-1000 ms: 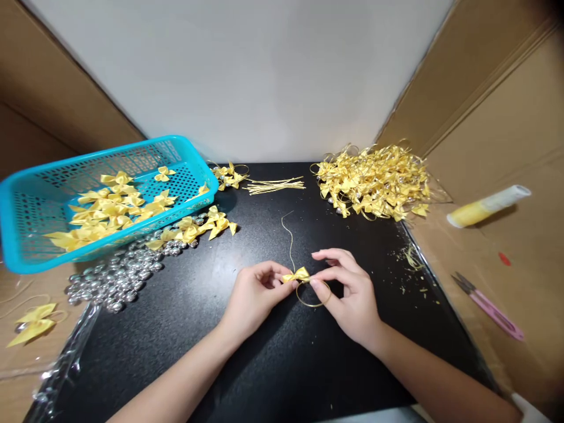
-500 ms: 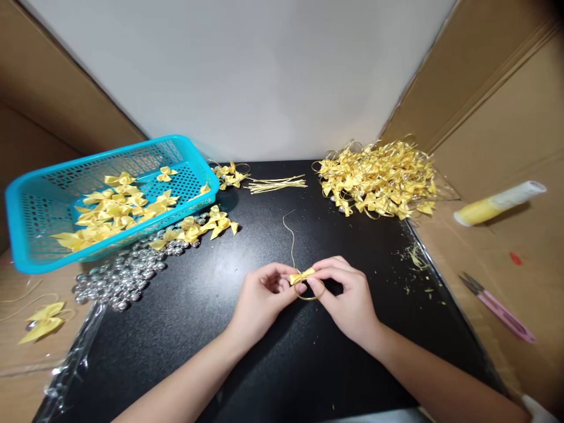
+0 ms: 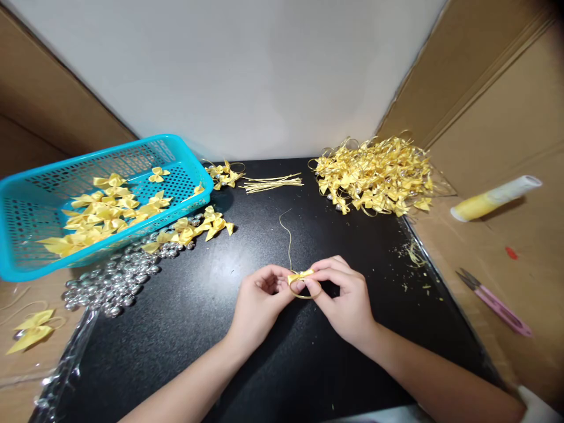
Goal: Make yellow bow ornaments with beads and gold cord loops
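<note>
Between my two hands is a small yellow ribbon bow [image 3: 299,275], held just above the black table. My left hand [image 3: 266,294] pinches its left end with thumb and fingers. On the other end, the thumb and index finger of my right hand [image 3: 341,291] are closed. A gold cord loop [image 3: 304,296] hangs on the near side of the bow, by both thumbs. From the bow a thin string [image 3: 289,238] runs away across the table. Part of the bow is hidden by my fingertips.
A blue basket [image 3: 99,154] with yellow bows stands left, beside silver beads [image 3: 117,282]. Cut gold cords [image 3: 273,184] lie at the back. A heap of finished-looking bows [image 3: 374,176] is back right. Pink-handled snips [image 3: 496,302] and a yellow-white roll [image 3: 496,198] lie right.
The gold loop has shifted left and shows rounder beneath the bow. Both hands keep their pinch in nearly the same place. The whole view has moved slightly.
</note>
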Demonstrator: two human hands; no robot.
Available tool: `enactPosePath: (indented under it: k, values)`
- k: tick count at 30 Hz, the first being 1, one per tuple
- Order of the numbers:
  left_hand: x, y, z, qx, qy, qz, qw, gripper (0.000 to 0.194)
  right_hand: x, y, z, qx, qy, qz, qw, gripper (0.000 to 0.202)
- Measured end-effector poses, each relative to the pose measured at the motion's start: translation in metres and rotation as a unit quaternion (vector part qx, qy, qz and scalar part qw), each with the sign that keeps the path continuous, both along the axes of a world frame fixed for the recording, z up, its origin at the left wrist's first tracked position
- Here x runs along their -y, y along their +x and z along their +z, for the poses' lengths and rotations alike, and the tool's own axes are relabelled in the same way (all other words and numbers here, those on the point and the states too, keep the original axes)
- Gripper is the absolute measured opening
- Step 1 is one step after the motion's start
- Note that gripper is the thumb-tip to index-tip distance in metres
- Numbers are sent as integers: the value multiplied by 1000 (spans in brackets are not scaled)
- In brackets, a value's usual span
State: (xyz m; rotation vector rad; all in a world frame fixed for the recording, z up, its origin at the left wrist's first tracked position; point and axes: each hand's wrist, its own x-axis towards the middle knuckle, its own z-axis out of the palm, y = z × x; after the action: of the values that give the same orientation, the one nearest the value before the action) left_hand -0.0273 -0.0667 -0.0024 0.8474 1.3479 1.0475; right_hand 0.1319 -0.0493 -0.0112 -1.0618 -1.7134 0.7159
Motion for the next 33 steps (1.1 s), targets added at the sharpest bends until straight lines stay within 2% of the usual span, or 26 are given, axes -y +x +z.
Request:
enactPosePath:
  k: [10, 17, 33]
  values:
    - [1, -1, -1, -8, -11, -8, 1000, 20, 1, -1, 1, 6, 19, -2, 1000, 10]
    - [1, -1, 0, 4, -17, -4, 1000, 21, 1, -1, -1, 41, 64, -13, 997, 8]
    - [3, 0, -1, -4, -8, -13, 1000, 19, 1, -1, 3, 34, 53, -17, 998, 10]
